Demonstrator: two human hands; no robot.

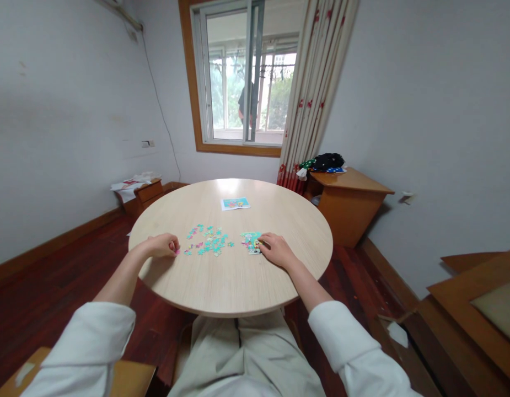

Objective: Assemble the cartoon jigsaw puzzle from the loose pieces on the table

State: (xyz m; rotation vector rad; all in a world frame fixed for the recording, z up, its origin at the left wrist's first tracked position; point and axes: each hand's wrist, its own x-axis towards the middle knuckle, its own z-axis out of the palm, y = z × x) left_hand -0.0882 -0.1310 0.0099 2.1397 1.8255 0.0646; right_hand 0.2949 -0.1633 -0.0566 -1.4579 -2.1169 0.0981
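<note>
On the left side of the round table, my left hand is closed in a pinch, with a small pink jigsaw piece at its fingertips. Loose jigsaw pieces, mostly turquoise with some pink, lie scattered to the right of it. A joined section of the jigsaw puzzle rests flat further right, showing colourful figures on green. My right hand has its bent fingers and thumb at the right edge of that section, covering part of it.
The round table has a picture sheet towards its far side. Behind it on the right stands a wooden cabinet with dark cloth on top. A low wooden stand with papers is at the left wall. A person shows beyond the window.
</note>
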